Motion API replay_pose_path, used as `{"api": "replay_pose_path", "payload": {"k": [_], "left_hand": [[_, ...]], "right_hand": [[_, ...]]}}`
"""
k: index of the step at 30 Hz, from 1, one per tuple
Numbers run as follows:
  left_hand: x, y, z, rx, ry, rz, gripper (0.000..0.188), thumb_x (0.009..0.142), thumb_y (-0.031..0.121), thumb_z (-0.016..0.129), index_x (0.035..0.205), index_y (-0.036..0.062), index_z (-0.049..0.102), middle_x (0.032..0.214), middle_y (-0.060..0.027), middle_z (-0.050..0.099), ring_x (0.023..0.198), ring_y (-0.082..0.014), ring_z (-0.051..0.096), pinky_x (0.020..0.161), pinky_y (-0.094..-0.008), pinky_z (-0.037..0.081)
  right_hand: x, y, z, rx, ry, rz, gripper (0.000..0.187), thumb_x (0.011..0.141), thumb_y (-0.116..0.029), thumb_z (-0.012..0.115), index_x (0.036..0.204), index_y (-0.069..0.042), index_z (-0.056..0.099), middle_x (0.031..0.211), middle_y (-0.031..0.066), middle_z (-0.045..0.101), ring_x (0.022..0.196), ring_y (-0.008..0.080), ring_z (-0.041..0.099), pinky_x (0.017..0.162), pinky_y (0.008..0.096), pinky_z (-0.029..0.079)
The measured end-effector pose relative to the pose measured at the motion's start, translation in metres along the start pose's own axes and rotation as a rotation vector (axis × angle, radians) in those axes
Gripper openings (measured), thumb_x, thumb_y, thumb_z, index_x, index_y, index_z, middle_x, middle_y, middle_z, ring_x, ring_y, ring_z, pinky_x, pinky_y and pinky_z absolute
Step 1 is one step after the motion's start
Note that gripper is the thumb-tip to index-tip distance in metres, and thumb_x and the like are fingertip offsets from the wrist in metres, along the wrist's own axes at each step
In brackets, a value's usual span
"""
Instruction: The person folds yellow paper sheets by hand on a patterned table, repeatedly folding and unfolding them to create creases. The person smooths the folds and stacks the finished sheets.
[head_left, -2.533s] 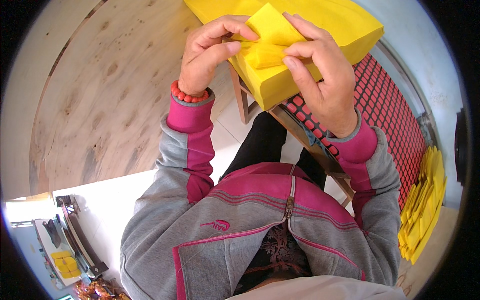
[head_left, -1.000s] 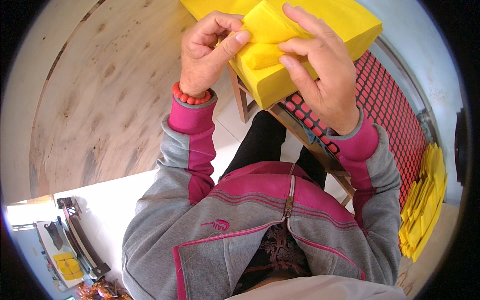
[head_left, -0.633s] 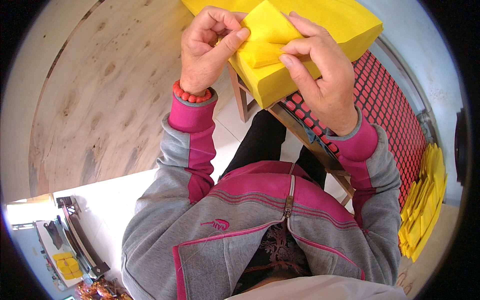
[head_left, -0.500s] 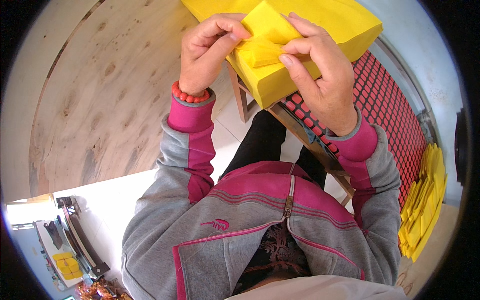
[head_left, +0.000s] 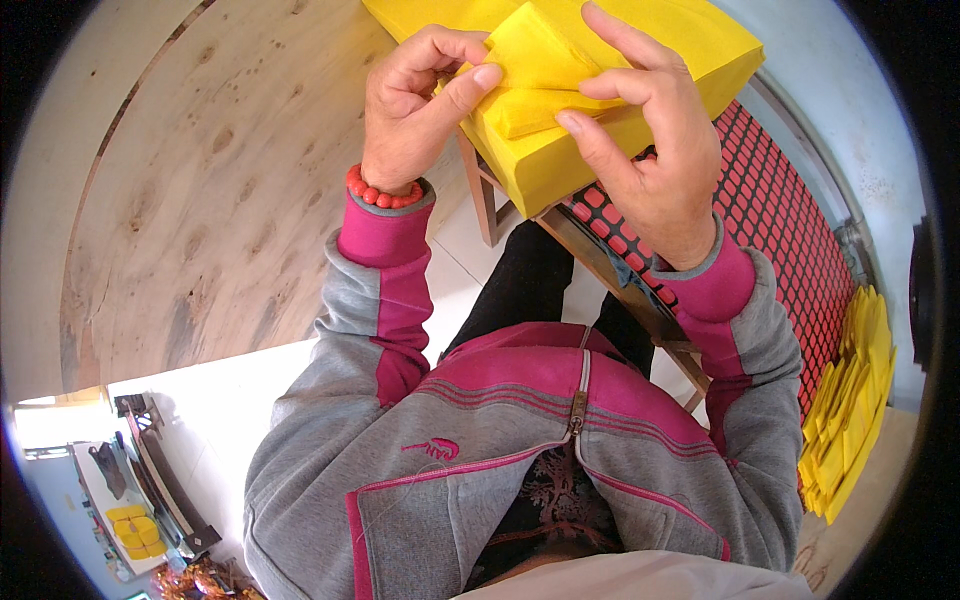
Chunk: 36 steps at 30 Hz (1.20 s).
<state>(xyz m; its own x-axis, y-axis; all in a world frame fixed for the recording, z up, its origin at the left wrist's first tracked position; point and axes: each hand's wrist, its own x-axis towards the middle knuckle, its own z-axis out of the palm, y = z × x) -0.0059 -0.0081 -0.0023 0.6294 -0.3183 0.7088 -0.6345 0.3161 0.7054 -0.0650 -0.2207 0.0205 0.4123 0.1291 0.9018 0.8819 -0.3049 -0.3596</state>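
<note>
- Left hand pinches the folded yellow cloth by its left edge.
- Right hand, pinching half a second ago, has parted its fingertips by the right edge.
- Cloth sits over the big yellow block's near end.

left hand pinched | right hand loosely spread | both forearms extended forward
</note>
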Motion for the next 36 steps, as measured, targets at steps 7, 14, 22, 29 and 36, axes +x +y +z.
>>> {"api": "replay_pose_path", "payload": {"k": [7,14,22,29,36], "left_hand": [[0.001,-0.002,0.009,-0.002,0.078,0.062,0.01,0.097,0.0,0.067,0.106,0.0011,0.063,0.108,-0.0071,0.071,0.094,-0.0112,0.067,0.084,-0.0248,0.054],[0.006,-0.001,-0.008,0.01,-0.167,0.139,0.018,0.09,-0.006,0.06,0.106,-0.0004,0.067,0.121,-0.013,0.069,0.11,-0.0182,0.064,0.097,-0.0309,0.049],[0.005,0.001,-0.016,0.018,-0.248,0.086,0.024,0.082,0.0,0.064,0.106,0.0001,0.068,0.128,-0.0151,0.066,0.115,-0.0221,0.062,0.102,-0.034,0.045],[0.003,-0.001,-0.012,0.047,-0.181,0.079,0.012,0.092,-0.002,0.066,0.104,0.0004,0.067,0.121,-0.0122,0.069,0.108,-0.0175,0.064,0.095,-0.0305,0.048],[0.001,-0.001,0.002,-0.011,0.02,0.021,0.009,0.096,0.002,0.069,0.104,0.0015,0.065,0.11,-0.0067,0.071,0.097,-0.0114,0.067,0.086,-0.0256,0.054]], "right_hand": [[0.002,-0.015,-0.012,-0.028,-0.097,0.065,0.018,0.086,-0.007,0.074,0.101,0.0,0.066,0.132,0.0241,0.063,0.119,0.0384,0.063,0.102,0.0429,0.05],[0.0,-0.01,-0.014,-0.4,-0.166,-0.13,0.013,0.085,-0.005,0.074,0.094,-0.001,0.066,0.128,0.0255,0.065,0.117,0.04,0.064,0.099,0.0436,0.051],[-0.006,-0.007,-0.013,-0.329,-0.181,-0.074,0.011,0.093,-0.005,0.069,0.102,0.0,0.064,0.134,0.0225,0.064,0.116,0.0323,0.066,0.097,0.0351,0.051],[-0.006,-0.011,-0.011,-0.29,-0.146,-0.017,0.011,0.092,-0.003,0.069,0.101,0.0,0.064,0.132,0.0225,0.065,0.115,0.0321,0.066,0.097,0.0354,0.051],[0.0,-0.013,-0.014,-0.327,-0.1,-0.096,0.021,0.081,-0.006,0.078,0.097,-0.001,0.067,0.126,0.0282,0.065,0.114,0.0408,0.066,0.096,0.0433,0.053]]}}
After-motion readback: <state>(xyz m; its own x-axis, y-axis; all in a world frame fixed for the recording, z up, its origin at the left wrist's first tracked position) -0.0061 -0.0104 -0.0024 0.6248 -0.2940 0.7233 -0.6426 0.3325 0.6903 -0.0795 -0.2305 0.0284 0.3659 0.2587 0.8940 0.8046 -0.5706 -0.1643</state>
